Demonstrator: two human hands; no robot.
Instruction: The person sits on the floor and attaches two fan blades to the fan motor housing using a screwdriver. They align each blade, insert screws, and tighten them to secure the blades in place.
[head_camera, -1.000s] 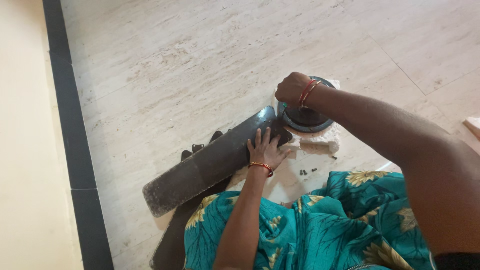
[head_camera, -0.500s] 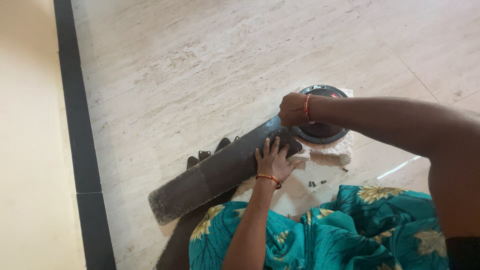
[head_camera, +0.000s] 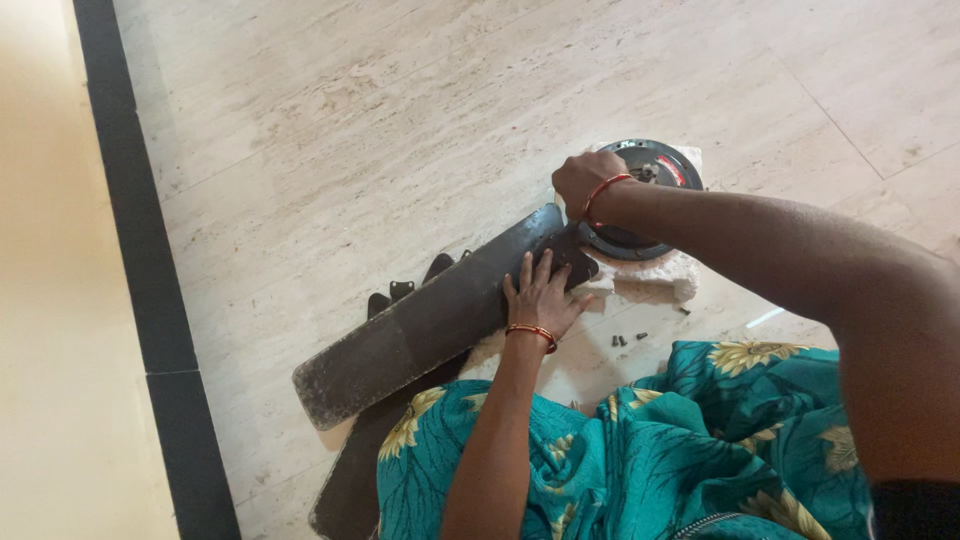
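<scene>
one fan blade (head_camera: 420, 325) under left hand (head_camera: 540, 295)

Soft, even daylight fills a sharp view, with a faint glare streak on the marble floor (head_camera: 768, 318) at right and shallow shadows.

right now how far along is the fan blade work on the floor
In hand: the left hand presses flat on the dark fan blade where it meets the round motor hub, while the right hand is closed at that joint; any tool in it is hidden. Left: loose screws lie on the floor, and another blade lies beneath, unattached. Nothing looks finished yet.
</scene>
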